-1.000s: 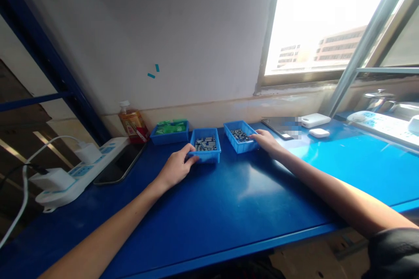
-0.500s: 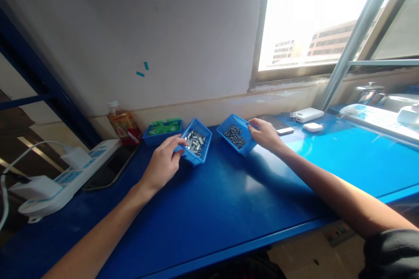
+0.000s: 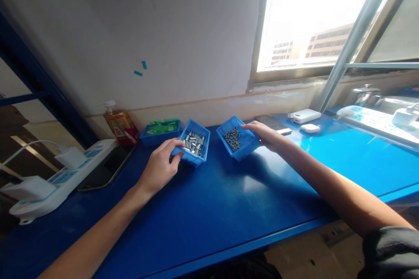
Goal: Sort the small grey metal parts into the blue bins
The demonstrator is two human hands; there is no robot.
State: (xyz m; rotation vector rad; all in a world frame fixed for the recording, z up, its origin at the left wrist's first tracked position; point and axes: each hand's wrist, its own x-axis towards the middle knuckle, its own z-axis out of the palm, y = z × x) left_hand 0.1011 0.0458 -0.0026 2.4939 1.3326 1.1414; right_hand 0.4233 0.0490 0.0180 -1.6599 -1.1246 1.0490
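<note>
My left hand (image 3: 161, 163) grips the near left edge of a small blue bin (image 3: 193, 152) filled with silvery metal parts, thumb over its rim. My right hand (image 3: 266, 134) holds the right side of a second blue bin (image 3: 244, 148) that contains small dark screws. Both bins rest on the blue table (image 3: 229, 200), turned at an angle toward each other. A third blue bin (image 3: 156, 138) with green pieces stands just behind the left one, by the wall.
A bottle (image 3: 120, 123) of amber liquid stands by the wall. A white power strip (image 3: 55, 178) with plugged chargers and a dark phone (image 3: 104, 168) lie at the left. Another phone (image 3: 273, 123) and two white devices (image 3: 307, 116) lie at the right below the window.
Both bins have been pulled away from the wall and turned at an angle. My hands kept hold of them, and the view shifted slightly.
</note>
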